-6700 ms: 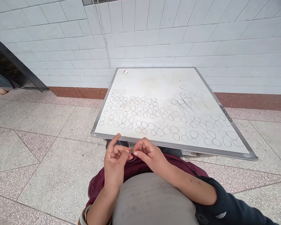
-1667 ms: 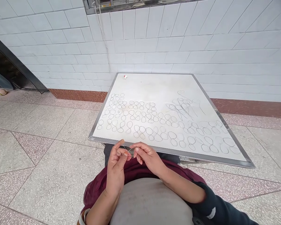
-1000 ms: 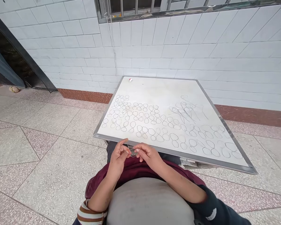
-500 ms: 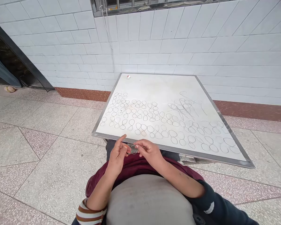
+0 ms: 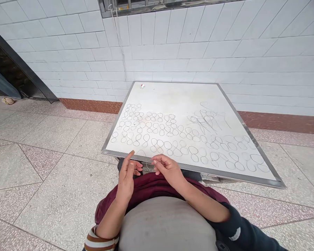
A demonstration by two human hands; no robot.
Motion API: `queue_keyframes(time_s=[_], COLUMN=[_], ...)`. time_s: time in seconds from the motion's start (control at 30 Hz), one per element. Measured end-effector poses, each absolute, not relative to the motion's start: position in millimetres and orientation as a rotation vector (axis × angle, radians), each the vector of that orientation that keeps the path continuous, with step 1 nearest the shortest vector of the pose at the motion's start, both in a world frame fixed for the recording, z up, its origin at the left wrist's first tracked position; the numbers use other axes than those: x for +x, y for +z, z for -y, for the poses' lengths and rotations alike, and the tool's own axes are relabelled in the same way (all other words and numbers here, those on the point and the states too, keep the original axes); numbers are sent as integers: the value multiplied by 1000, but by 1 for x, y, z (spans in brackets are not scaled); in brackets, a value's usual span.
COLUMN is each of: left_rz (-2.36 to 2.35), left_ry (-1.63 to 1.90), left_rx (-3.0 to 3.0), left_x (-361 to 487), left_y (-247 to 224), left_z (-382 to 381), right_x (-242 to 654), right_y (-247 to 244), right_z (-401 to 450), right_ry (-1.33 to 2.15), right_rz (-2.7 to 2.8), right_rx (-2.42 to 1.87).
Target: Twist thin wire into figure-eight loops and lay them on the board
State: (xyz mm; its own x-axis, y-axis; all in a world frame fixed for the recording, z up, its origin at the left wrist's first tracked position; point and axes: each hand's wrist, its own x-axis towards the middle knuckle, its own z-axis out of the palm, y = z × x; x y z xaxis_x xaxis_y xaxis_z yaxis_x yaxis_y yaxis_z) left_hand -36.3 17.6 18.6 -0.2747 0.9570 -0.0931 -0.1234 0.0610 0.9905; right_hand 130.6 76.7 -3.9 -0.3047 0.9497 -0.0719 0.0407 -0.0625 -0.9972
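Observation:
My right hand (image 5: 167, 169) pinches a thin wire (image 5: 147, 161) between thumb and fingertips, just off the near edge of the white board (image 5: 178, 94). The wire bends in a loose S curve toward the left. My left hand (image 5: 128, 172) is open beside it, its index finger pointing up and the thumb apart from the other fingers. Rows of thin figure-eight loops (image 5: 193, 153), which look like bent wire, cover the near and left parts of the board. A tangled bunch of similar thin strands (image 5: 205, 118) lies farther back on the right.
A small white and red object (image 5: 142, 86) sits at the board's far left corner. Behind the board stands a white tiled wall (image 5: 170, 62) with a barred window (image 5: 146, 5) and hanging cords (image 5: 122, 52). A dark doorway (image 5: 5, 66) is at the left.
My left hand has come away from the wire and moved slightly left, its fingers opening. The wire, a rounded loop between both hands before, now spreads into a looser curve from my right hand.

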Motion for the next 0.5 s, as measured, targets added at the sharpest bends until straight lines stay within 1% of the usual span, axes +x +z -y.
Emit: queue_keyframes(time_s=[0.1,0.17,0.27,0.5], left_rz=[-1370,-1435,-1451,-1548], left_ry=[1372,1215,1073,917], left_rx=[972,1174,1367,1888], left_x=[-40,-42,-46,-67], left_y=[4,-11,-37,-94], left_z=[-16,-16,-21,-45], right_x=[131,131,130,136], right_y=[-2,-1,2,10], right_z=[-86,-97,-121,-217], right_ry=[1486,1478,1457,1391], right_rz=[1350,1296,1210,1073], right_rx=[-1107,-1102,-1085,-1141])
